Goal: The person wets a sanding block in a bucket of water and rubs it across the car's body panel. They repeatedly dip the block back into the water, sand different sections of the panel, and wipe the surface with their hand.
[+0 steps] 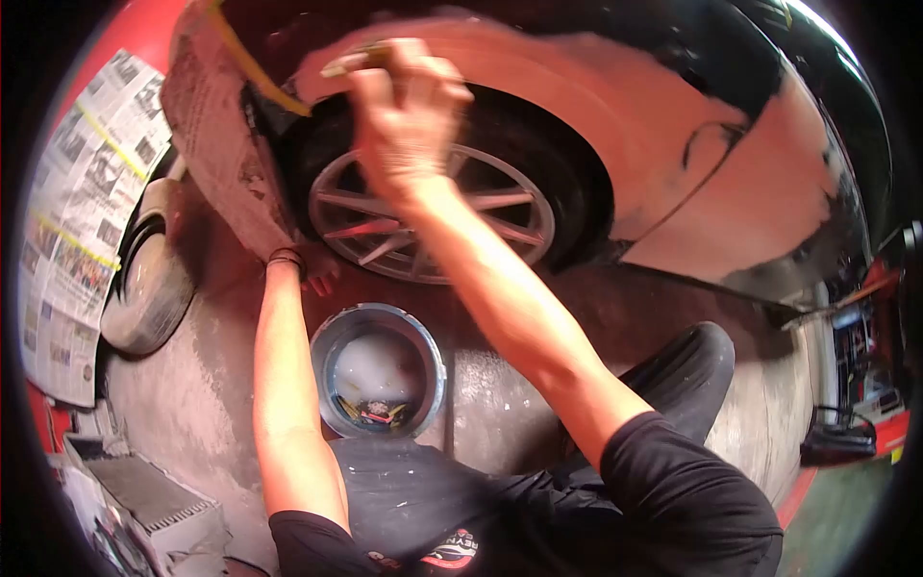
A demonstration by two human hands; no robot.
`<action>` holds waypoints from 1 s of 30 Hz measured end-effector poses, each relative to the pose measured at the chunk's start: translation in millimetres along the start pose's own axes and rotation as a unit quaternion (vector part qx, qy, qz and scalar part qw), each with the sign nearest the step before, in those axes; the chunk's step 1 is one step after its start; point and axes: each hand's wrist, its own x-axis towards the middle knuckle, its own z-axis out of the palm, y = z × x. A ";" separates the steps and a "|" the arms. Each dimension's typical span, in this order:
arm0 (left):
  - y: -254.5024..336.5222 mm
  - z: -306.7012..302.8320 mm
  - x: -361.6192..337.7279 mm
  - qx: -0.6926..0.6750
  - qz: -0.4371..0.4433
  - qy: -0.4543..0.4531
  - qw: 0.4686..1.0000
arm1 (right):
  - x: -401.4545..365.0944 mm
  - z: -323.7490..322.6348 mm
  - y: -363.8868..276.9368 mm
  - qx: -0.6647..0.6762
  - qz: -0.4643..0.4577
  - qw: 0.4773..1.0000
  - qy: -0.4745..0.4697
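A pad point(347, 63) is grasped by the right hand point(409, 111), upper centre, apparently for control; whether the left hand point(322, 273) grips cannot be told.

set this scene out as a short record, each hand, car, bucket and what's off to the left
right hand: hand blurred, raised before the wheel arch, fingers around a small pale-edged object; contact with the car unclear
left hand: hand low, near the silver multi-spoke wheel, in shadow; grip unclear
car: black bodywork with dull pinkish patches
bucket: round blue-grey bucket on the floor, holding what looks like cloudy liquid and small coloured pieces
left side: dusty loose tyre, printed newspaper sheets with yellow tape
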 end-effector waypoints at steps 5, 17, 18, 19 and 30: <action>49.1 -15.6 0.9 0.031 0.011 -0.013 0.999 | -14.7 -56.1 68.8 0.037 0.021 0.999 -0.008; 235.7 91.7 -75.3 -0.250 0.472 -0.160 0.830 | -76.4 -236.4 154.5 0.248 0.322 0.888 -0.213; 245.0 120.0 -61.9 -0.369 0.462 -0.141 0.794 | -81.5 -237.1 154.7 0.390 0.441 0.782 -0.207; 253.8 144.0 -53.6 -0.479 0.451 -0.115 0.744 | -63.1 -244.8 144.8 0.476 0.545 0.659 -0.207; 340.3 248.3 -65.2 -0.698 0.582 -0.087 0.407 | -104.9 -259.4 208.1 0.645 0.720 0.121 -0.225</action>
